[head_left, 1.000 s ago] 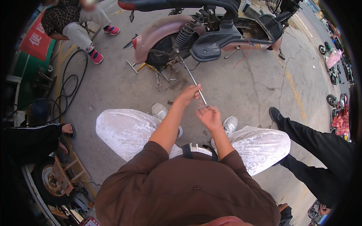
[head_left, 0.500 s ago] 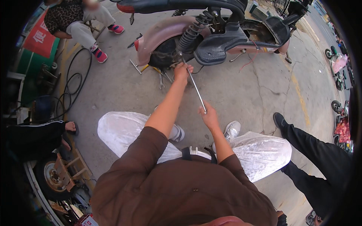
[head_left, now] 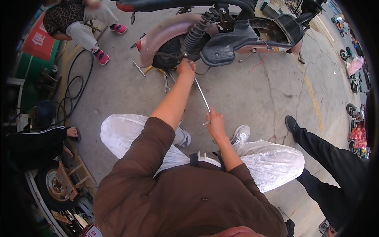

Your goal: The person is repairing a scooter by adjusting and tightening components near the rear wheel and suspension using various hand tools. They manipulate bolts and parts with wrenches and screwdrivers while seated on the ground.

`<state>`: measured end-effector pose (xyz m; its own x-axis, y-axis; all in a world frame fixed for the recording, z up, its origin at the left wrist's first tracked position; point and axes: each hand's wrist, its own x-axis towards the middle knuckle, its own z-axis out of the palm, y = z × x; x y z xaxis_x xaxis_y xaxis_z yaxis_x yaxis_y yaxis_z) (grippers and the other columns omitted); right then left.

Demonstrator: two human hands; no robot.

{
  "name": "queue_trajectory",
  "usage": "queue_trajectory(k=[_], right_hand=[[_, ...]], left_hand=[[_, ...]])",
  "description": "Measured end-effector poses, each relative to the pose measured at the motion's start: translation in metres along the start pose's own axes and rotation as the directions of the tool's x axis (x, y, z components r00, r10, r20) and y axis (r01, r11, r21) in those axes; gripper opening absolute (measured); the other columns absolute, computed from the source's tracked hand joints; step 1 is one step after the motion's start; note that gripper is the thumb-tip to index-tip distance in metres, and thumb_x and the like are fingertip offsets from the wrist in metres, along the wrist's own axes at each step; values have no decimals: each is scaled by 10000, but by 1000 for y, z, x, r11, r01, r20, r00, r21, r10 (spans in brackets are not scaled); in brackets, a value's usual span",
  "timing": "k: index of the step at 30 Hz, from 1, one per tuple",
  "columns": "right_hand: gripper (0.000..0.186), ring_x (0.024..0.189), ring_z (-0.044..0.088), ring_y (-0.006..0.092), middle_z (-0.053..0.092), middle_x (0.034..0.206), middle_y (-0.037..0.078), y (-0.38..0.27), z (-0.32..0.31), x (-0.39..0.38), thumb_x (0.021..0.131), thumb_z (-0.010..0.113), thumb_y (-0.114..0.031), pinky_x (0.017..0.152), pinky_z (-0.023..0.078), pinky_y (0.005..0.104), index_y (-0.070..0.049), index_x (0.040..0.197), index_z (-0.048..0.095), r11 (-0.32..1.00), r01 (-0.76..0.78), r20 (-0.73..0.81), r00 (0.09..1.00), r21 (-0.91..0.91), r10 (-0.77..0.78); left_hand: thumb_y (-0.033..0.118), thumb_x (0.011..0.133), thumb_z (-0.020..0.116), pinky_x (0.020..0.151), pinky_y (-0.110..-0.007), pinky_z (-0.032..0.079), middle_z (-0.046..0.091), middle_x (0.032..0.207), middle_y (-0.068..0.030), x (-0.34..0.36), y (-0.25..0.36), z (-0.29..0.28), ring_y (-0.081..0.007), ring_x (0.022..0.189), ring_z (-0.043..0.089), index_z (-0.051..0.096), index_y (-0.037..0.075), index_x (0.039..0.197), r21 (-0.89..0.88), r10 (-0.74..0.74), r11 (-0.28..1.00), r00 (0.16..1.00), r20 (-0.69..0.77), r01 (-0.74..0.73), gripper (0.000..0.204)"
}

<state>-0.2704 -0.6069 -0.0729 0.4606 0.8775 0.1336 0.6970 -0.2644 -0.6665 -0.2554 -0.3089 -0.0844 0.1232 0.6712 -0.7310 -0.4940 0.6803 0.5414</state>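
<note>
A long, thin silver wrench slants from the rear wheel of a pink and black scooter back toward me. My left hand is closed round its far end, just under the lower mount of the black coil shock absorber. My right hand grips the near end, where a short bent piece pokes out to the left. Fingers hide the wrench's working tip, so I cannot tell what it sits on. The scooter's dark wheel shows under the pink fender.
Spanners and a T-handled tool lie by the wheel. A black hose coils at left. One person sits at upper left; dark-trousered legs stand at right, and a bare foot rests at left.
My right hand has turned on the wrench, and its short bent end now points left. My left hand stays near the wheel, fingers drawn in closer. The view has shifted slightly.
</note>
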Motion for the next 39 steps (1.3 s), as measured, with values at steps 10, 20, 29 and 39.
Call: queue_trajectory(k=[10,20,29,39], right_hand=[[209,623,546,157,639,713,83,21,-11,-24,919,489,-151,606,441,291,-2,1054,545,743,-391,384,903,543,194],[191,618,505,123,616,696,66,47,21,-35,906,499,-169,610,411,266,4,939,574,450,-755,506,654,476,562],[189,591,515,126,620,681,72,47,33,-30,895,507,-161,581,410,278,13,925,575,476,-739,462,672,477,579],[192,576,518,166,571,628,73,25,9,-27,882,519,-174,541,397,322,2,813,551,501,-733,502,680,460,534]], left_hand=[[249,892,554,621,-370,479,596,761,-73,33,-8,-133,-227,674,602,547,69,846,-36,-10,999,998,-62,8,185],[157,822,580,583,-368,510,658,774,-122,64,-23,-238,-251,675,637,636,54,922,983,-8,184,1000,-1,2,155],[210,819,506,856,-408,471,636,1074,-123,45,-61,-251,-323,1023,590,672,89,992,784,-100,-532,943,318,-321,269],[193,802,537,850,-387,479,624,1098,-150,42,-48,-245,-323,1054,577,671,70,994,827,40,-536,973,228,-172,264]])
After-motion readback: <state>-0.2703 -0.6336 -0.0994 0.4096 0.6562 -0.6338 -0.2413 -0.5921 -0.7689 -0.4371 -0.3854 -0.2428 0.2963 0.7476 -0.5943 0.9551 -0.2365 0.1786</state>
